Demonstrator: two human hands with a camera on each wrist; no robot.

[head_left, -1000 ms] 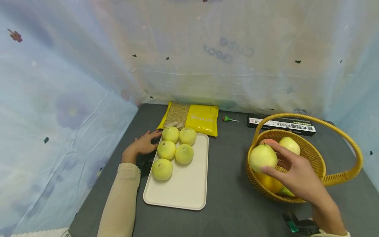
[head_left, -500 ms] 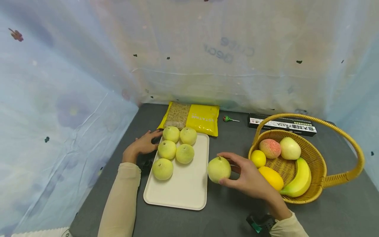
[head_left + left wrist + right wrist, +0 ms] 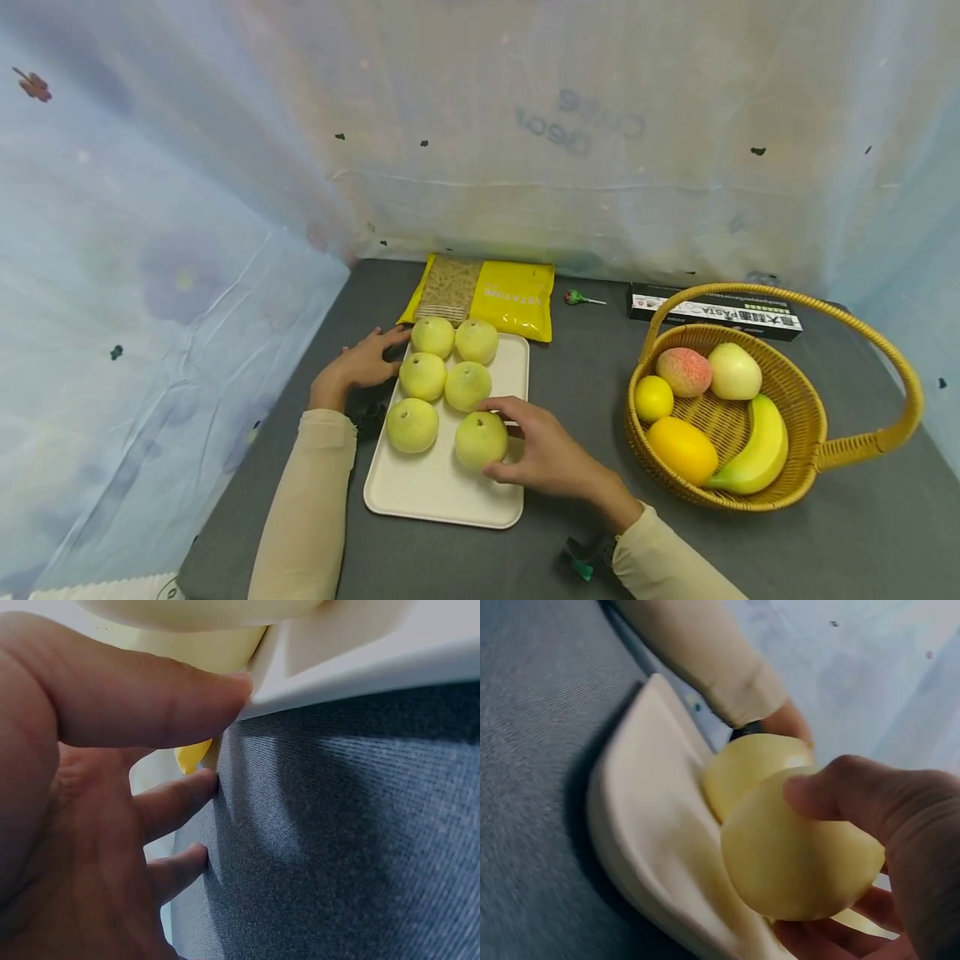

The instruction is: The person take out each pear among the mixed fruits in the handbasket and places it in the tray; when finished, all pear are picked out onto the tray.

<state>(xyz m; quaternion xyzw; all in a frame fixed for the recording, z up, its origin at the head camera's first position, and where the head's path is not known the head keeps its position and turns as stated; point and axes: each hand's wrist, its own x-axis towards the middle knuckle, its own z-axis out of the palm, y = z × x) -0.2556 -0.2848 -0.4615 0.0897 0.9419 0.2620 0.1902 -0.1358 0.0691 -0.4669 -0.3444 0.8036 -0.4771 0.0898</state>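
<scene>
My right hand grips a round yellow-green pear between thumb and fingers, over the near half of the cream tray. Up close in the right wrist view, the thumb lies on one side of that pear and the fingers curl under the other. Several similar pears sit in two columns at the tray's left and far part. At the tray's left edge rests my left hand, holding nothing. Its thumb meets the tray rim in the left wrist view, while the other fingertips touch the dark tabletop.
A wicker basket with a tall handle stands at right, holding a peach, a pale pear, a lemon, a mango and a banana. Behind lie a yellow pasta bag, a lollipop and a black box.
My right hand has lifted a pear from the basket and carried it left to over the tray, beside the other pears. The left hand has stayed at the tray's edge.
</scene>
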